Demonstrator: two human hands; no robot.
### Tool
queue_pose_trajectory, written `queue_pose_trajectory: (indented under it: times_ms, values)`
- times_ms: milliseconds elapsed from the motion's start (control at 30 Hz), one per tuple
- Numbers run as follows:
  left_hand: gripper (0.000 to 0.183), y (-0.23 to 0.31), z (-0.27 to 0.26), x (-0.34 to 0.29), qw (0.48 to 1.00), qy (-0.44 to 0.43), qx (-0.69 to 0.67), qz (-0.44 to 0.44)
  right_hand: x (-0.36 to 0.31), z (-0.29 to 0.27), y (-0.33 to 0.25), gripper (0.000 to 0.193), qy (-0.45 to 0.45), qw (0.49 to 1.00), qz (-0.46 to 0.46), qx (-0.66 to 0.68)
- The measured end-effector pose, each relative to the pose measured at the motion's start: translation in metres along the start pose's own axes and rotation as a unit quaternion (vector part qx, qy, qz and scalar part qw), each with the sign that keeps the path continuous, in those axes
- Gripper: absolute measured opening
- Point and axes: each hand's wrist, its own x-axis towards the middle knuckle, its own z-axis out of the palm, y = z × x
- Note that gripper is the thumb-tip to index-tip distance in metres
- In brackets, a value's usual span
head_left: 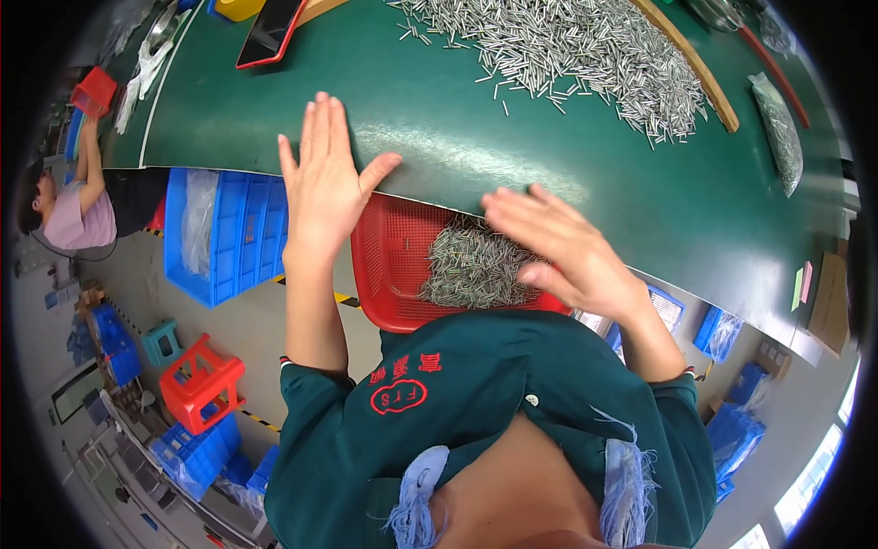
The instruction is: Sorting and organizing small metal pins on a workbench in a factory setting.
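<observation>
My left hand [322,183] lies at the near edge of the green table [430,110], fingers stretched out and thumb spread, holding nothing. Past the same edge, my right hand [572,252] hovers over a red plastic basket [389,261]. Its fingers are extended toward the tabletop, the thumb stands apart, and no object shows in it. A heap of small metal pins [476,265] fills the right part of the basket, which sits below the table edge against my body. Farther back, a large pile of similar pins [585,46] spreads over the tabletop.
A wooden strip [690,64] borders the pile on the right. Beyond it lies a filled clear bag [779,133]. A red-framed phone [272,33] rests at the far left. Blue crates [242,238] and a red stool [199,380] stand left. A co-worker [82,215] handles a red bin [94,91].
</observation>
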Motion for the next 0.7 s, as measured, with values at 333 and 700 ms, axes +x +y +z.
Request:
queue_pose_trajectory:
  times_ms: [333,700]
  values:
    - [0.073,0.095,0.027,0.049,0.979,-0.021,-0.111,0.167,0.031,0.001,0.041,0.118,0.175,0.929,0.191,-0.264]
    - [0.061,0.099,0.016,0.020,0.968,-0.051,-0.114,0.219,0.017,0.015,0.029,0.112,0.096,0.933,0.143,-0.316]
